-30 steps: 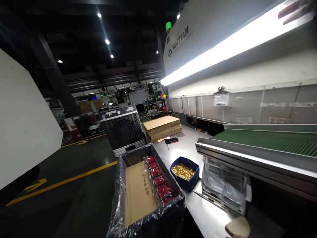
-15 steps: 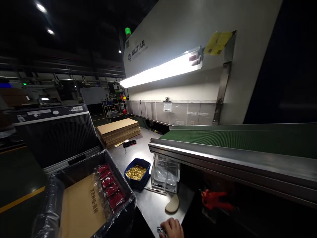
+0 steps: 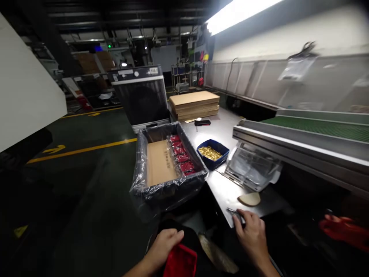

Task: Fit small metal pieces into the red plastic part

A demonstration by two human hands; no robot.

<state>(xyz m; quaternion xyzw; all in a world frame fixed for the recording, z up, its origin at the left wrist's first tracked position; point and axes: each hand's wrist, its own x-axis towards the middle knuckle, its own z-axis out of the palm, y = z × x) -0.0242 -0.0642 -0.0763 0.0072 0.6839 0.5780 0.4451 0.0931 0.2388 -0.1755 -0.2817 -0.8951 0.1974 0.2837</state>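
My left hand [image 3: 163,243] rests on a red part [image 3: 180,261] low in front of me, fingers curled over its top edge. My right hand [image 3: 249,231] lies on the near edge of the steel table [image 3: 223,132], with its fingers on a small metal tool [image 3: 235,213]. A tan oval piece [image 3: 249,199] lies on the table just beyond that hand. Further back stands a plastic-lined box [image 3: 167,163] holding a cardboard sheet and a row of red parts [image 3: 181,154]. To its right is a blue bin of gold pieces [image 3: 212,153].
A clear plastic holder [image 3: 250,167] sits under the green conveyor [image 3: 317,127] at right. Flat cardboard sheets [image 3: 193,104] and a black phone [image 3: 202,122] lie at the table's far end. A dark machine [image 3: 141,96] stands behind the box. A red object [image 3: 343,227] is at lower right.
The view has swung down and left. My left hand has come into sight on a red part. My right hand now shows fully at the table edge on the metal tool.
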